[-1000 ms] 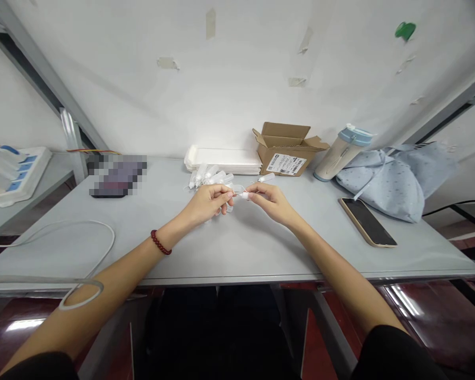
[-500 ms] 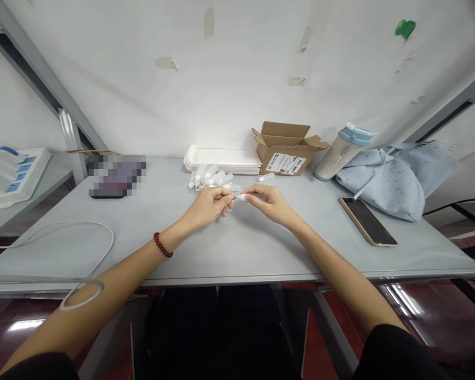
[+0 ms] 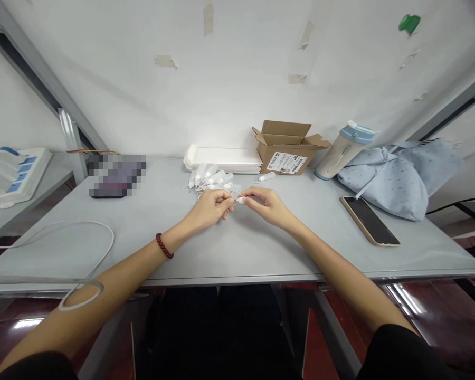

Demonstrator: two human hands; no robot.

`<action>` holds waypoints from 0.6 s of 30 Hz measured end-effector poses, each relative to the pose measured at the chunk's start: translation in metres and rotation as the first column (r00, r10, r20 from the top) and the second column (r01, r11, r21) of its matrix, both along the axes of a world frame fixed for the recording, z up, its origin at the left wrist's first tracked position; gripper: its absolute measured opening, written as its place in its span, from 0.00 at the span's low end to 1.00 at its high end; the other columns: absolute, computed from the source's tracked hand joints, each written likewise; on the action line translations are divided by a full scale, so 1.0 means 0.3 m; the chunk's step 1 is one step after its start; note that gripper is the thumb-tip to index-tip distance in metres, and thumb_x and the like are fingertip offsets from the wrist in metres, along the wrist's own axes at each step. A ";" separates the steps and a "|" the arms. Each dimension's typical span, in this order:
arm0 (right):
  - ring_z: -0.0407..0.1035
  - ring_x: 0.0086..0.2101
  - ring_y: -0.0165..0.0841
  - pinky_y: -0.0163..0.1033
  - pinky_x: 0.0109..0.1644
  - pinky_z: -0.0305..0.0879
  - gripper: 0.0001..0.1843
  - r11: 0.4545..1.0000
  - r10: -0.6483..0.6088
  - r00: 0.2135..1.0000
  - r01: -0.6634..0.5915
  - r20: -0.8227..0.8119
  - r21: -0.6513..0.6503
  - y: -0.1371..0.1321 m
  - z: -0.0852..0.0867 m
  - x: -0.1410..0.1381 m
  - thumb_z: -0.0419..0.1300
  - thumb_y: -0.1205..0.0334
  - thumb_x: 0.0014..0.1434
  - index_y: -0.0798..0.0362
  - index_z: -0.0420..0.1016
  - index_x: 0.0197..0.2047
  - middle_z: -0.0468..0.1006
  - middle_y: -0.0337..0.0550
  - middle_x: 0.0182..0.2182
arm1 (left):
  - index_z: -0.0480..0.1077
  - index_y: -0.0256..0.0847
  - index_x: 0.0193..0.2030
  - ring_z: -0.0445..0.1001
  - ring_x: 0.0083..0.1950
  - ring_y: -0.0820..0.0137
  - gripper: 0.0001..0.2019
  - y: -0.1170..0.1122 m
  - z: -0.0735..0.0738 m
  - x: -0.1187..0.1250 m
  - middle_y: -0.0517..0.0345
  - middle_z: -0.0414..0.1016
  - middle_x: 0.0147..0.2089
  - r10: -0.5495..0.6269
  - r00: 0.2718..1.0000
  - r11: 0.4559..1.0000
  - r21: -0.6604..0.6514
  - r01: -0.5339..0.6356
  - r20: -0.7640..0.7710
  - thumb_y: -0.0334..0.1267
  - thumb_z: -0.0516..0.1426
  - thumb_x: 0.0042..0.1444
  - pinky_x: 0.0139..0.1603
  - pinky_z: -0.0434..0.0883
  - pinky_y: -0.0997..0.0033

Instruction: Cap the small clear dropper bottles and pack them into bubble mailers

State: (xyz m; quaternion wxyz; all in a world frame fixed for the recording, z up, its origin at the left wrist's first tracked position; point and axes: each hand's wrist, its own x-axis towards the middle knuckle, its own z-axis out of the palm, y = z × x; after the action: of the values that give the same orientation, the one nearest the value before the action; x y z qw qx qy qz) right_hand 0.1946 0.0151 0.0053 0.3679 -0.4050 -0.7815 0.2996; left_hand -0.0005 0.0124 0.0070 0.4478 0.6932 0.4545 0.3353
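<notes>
Close together over the middle of the grey table are both my hands. My right hand [image 3: 267, 203] pinches a small white bottle [image 3: 240, 200], mostly hidden by the fingers. Thumb and forefinger of my left hand [image 3: 216, 206] are pressed together right beside the bottle's exposed end. A thin loop of string [image 3: 236, 192] arches between the two hands; whether the left fingers grip it is too small to tell. Just behind my hands lies a pile of small translucent white bottles [image 3: 211, 177] with thin strings. Another such bottle [image 3: 266, 177] lies apart, to the right.
Stacked white trays [image 3: 225, 158] and an open cardboard box [image 3: 287, 155] stand against the wall. Rightward are a tumbler [image 3: 344, 150], a blue cloth bag [image 3: 383, 179] and a phone [image 3: 370, 221]. At left, a white cable [image 3: 113, 237] crosses near my forearm; a pixelated object [image 3: 116, 177] lies behind.
The small white bottle in my right hand has shifted slightly left and down. The string between the hands now bows into a rounder loop. My left hand has barely moved.
</notes>
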 end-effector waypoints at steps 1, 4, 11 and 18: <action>0.71 0.38 0.34 0.38 0.42 0.65 0.10 1.000 0.004 1.000 -0.004 0.000 0.002 0.000 0.000 0.000 0.57 0.61 0.61 0.54 0.79 0.39 0.80 0.44 0.37 | 0.69 0.37 0.26 0.66 0.21 0.76 0.10 0.001 -0.002 0.000 0.62 0.68 0.19 -0.001 1.000 1.000 0.001 0.001 -0.003 0.37 0.54 0.58 0.23 0.61 0.76; 0.71 0.38 0.33 0.38 0.41 0.65 0.10 1.000 0.018 1.000 -0.018 -0.007 0.004 0.000 -0.002 -0.002 0.57 0.61 0.61 0.54 0.78 0.39 0.80 0.44 0.37 | 0.69 0.37 0.26 0.65 0.20 0.76 0.11 0.001 -0.003 0.000 0.62 0.67 0.18 -0.005 1.000 1.000 0.004 0.005 -0.011 0.37 0.54 0.58 0.23 0.61 0.77; 0.72 0.38 0.34 0.38 0.42 0.65 0.09 1.000 0.030 0.999 -0.030 -0.011 0.008 -0.001 -0.004 -0.005 0.57 0.61 0.61 0.54 0.78 0.39 0.79 0.44 0.37 | 0.68 0.37 0.26 0.66 0.21 0.76 0.11 0.001 -0.004 -0.002 0.61 0.68 0.19 -0.027 1.000 1.000 0.006 0.027 -0.008 0.37 0.54 0.57 0.24 0.62 0.76; 0.71 0.38 0.34 0.39 0.42 0.65 0.11 0.999 0.035 0.999 -0.035 0.004 -0.005 -0.005 0.004 -0.006 0.57 0.59 0.62 0.53 0.78 0.39 0.79 0.44 0.37 | 0.69 0.37 0.26 0.66 0.20 0.76 0.10 0.006 -0.010 -0.002 0.61 0.69 0.20 -0.036 0.999 0.999 0.000 0.036 0.017 0.39 0.55 0.56 0.22 0.61 0.77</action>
State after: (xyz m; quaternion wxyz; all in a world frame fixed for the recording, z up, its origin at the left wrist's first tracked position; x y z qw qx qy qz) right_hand 0.1929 0.0136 0.0066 0.3598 -0.3930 -0.7885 0.3072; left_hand -0.0012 0.0143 0.0040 0.4578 0.6984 0.4379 0.3331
